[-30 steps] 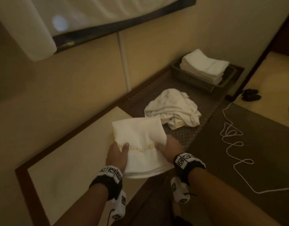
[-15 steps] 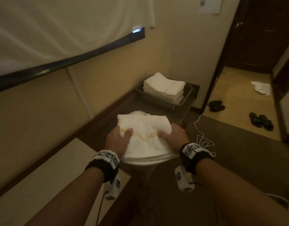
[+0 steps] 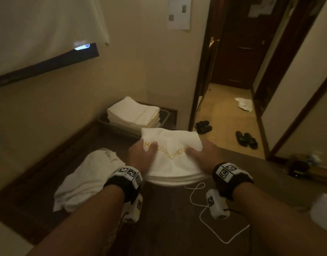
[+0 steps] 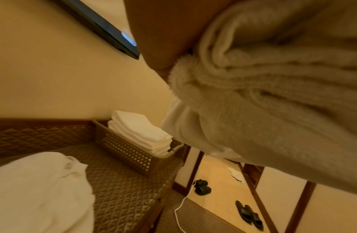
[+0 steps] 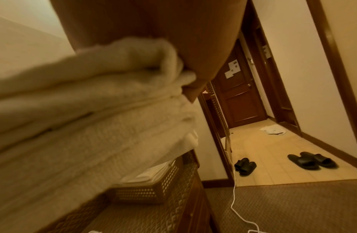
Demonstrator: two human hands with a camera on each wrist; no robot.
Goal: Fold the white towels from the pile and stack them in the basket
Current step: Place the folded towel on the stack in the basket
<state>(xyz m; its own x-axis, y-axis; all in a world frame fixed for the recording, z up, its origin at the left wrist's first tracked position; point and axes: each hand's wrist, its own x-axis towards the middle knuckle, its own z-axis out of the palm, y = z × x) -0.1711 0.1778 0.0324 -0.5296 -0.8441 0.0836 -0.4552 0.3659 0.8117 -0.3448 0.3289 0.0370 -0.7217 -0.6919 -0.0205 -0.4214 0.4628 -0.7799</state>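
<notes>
The long patterned worktop (image 3: 96, 137) along the wall runs out of the head view at the lower left, and both forearms cover much of its near end. On it lies the loose pile of white towels (image 3: 85, 178), crumpled, its right edge hidden behind the left wrist. Farther along, against the wall, stands the perforated basket (image 3: 120, 129), whose near right corner is covered by the folded towel (image 3: 170, 156) held in the air in front of it; a neat stack of folded towels (image 3: 133, 112) rises above the basket's rim. The held towel carries gold lettering that both thumbs partly cover, so the words cannot be read in full. The left hand (image 3: 142, 156) grips its left edge and the right hand (image 3: 203, 156) its right edge, thumbs on top and the other fingers tucked out of sight beneath the layers. In both wrist views the towel's stacked folds fill the frame, blurred and very close, with only a palm above them, so how the fingers curl underneath cannot be made out. A white cable (image 3: 205, 209) loops over the dark carpet below the hands. In the tiled hallway beyond the doorway sit two pairs of black slippers (image 3: 245, 139) and a small crumpled white cloth (image 3: 244, 104).
</notes>
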